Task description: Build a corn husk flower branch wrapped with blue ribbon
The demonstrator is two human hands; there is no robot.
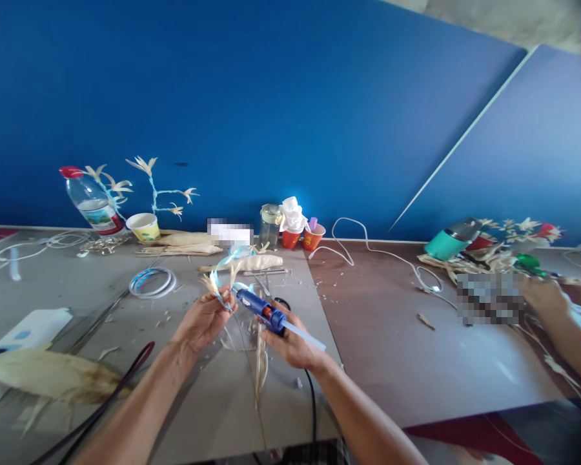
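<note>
1. Two hands work above the near middle of the tabletop: the left hand pinches a pale-petalled flower piece with light-blue ribbon about it, while the right hand grasps a blue glue gun.
2. The flower piece sits at the left fingertips, just left of the gun's nozzle; whether they touch, I cannot tell.
3. A translucent glue stick juts from the gun's rear, toward the right, and a black cord drops on the near side, below the right hand.
4. Dry husk strips lie beneath, between the forearms.
5. Left of the hands are white-and-blue rings and, nearer, a large pale husk crossed by a dark red strap.
6. Far left stand a red-capped bottle and a yellow cup by a branched flower stem.
7. At far centre are a glass jar and two red cups.
8. Far right, another person's hand is near a teal bottle.
</note>
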